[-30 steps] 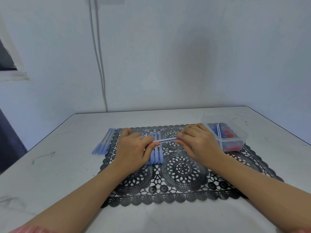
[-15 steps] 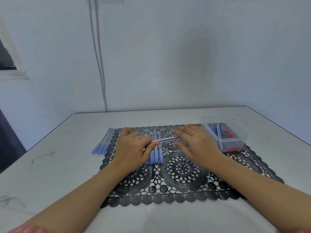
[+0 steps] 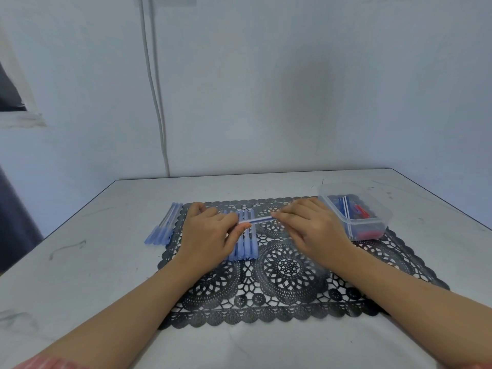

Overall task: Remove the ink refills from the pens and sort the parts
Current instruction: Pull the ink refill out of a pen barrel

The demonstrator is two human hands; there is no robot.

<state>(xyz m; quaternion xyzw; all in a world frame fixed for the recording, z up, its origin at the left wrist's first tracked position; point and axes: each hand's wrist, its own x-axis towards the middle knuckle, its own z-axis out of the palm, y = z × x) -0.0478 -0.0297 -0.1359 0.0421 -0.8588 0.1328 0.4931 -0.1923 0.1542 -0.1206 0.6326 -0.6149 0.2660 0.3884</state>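
Observation:
My left hand (image 3: 210, 231) and my right hand (image 3: 310, 226) hold one blue pen (image 3: 257, 220) between them, level above the black lace mat (image 3: 287, 278). The left fingers grip its left end and the right fingertips pinch its right end. Under the hands a row of blue pen barrels (image 3: 246, 245) lies on the mat, partly hidden by my left hand. A second bundle of blue pens (image 3: 163, 226) lies at the mat's left edge.
A clear plastic container (image 3: 371, 226) with blue and red pen parts stands at the mat's back right corner, close to my right hand. The white table (image 3: 80, 262) meets a wall at the back, where a cable (image 3: 155, 102) runs down.
My right hand slid left along the pen and then back a little to the right. The left hand has stayed where it was.

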